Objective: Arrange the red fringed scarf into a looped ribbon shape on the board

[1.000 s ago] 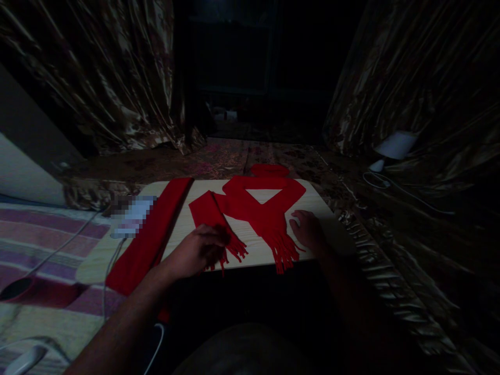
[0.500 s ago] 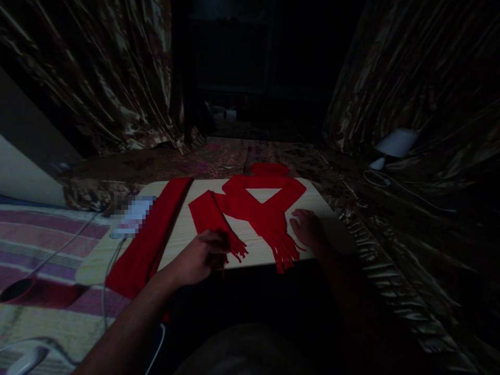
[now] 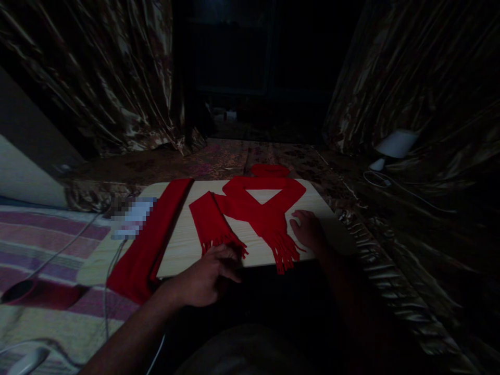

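A red fringed scarf lies looped and crossed over itself on a small wooden table. One fringed end slants toward me on the left; the other hangs slightly over the near edge. My left hand is at the left end's fringe, fingers apart and partly covering the tassels; whether it touches them is hard to tell. Beside the right fringe, my right hand rests on the tabletop with thumb and fingers apart, holding nothing. A second folded red cloth runs along the table's left side.
A pixelated flat item with a cable lies at the table's left edge. Further red fabric shows behind the table. To the right stands a small white lamp. Striped bedding lies at left; dark curtains hang behind.
My left hand has moved down toward me, along the fringe to the table's near edge, uncovering more of the tassels. My right hand stays in place.
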The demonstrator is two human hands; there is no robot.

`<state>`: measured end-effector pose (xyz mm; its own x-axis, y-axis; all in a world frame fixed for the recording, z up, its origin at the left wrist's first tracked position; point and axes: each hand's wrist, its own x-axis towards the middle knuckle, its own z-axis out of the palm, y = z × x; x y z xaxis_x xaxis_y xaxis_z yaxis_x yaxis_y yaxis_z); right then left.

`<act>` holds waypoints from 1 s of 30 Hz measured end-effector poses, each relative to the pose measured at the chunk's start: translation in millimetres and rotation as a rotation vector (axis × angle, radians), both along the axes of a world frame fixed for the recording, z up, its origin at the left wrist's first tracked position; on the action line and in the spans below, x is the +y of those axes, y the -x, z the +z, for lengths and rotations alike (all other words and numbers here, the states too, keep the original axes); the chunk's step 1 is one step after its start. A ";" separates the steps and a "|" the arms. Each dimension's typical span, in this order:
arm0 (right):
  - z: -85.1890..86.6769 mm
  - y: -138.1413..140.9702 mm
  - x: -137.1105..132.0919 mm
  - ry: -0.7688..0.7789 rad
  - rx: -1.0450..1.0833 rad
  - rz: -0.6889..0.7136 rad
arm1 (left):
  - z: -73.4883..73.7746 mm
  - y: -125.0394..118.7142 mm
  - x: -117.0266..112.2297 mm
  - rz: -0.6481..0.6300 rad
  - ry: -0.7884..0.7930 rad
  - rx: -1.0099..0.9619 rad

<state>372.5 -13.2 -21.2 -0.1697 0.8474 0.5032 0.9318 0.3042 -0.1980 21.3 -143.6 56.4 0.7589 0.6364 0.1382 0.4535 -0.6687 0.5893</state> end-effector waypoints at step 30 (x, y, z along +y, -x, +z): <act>-5.7 -2.4 1.7 -0.026 -0.021 -0.002 | -27.0 103.5 187.4 0.736 -0.121 0.410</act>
<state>374.9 -11.5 -26.9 -0.1791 0.8343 0.5215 0.9362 0.3074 -0.1704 -82.2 43.8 29.4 0.1627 0.9858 0.0416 0.9594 -0.1679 0.2268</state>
